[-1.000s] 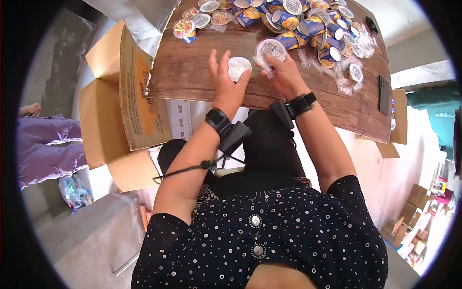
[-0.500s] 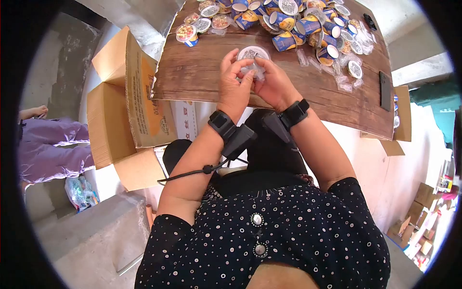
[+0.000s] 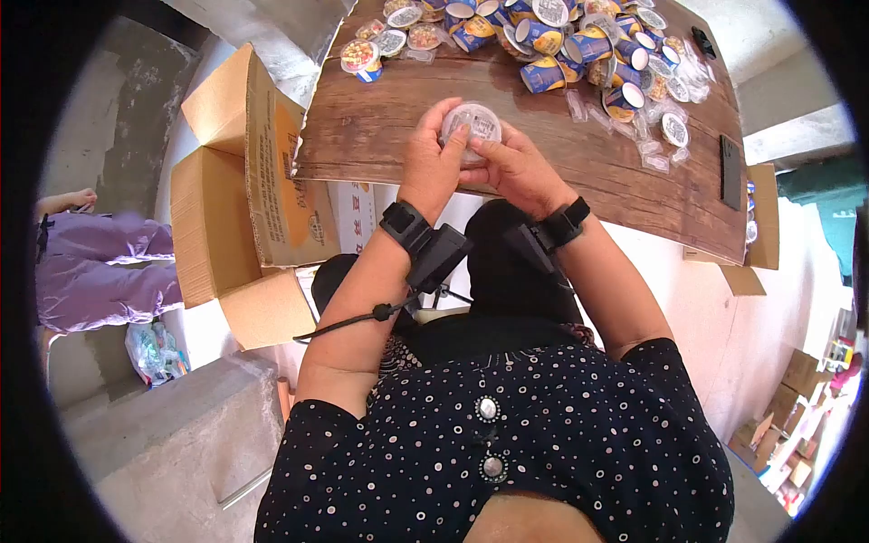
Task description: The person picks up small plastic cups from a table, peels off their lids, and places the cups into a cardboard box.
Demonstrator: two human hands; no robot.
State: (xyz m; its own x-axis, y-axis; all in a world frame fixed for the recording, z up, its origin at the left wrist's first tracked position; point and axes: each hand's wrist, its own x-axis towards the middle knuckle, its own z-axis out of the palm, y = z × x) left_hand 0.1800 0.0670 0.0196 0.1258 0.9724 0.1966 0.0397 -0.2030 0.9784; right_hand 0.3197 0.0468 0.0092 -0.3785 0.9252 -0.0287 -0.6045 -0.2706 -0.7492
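Note:
A round, clear plastic tub with a printed, whitish lid (image 3: pixel 471 122) is held between my hands above the front part of the wooden table (image 3: pixel 362 136). My left hand (image 3: pixel 434 158) grips its left side, the thumb lying on top of it. From the right and below, the fingers of my right hand (image 3: pixel 520 167) close around it, with that thumb also near the lid. My fingers hide its lower part. Beyond my hands lies a pile of blue printed paper cups (image 3: pixel 588 45), mixed with lidded tubs and small clear plastic pieces (image 3: pixel 654 161).
One blue cup topped by a tub of colourful bits (image 3: pixel 360 57) stands at the table's left. A black phone (image 3: pixel 730 172) lies near the right edge. An open cardboard box (image 3: pixel 213 226) stands left of the table. Farther left is another person in purple trousers (image 3: pixel 104 262).
The small clear plastic piece my fingers held over the lid no longer shows separately. Both hands now wrap the tub, thumbs on top, and it sits slightly lower in view.

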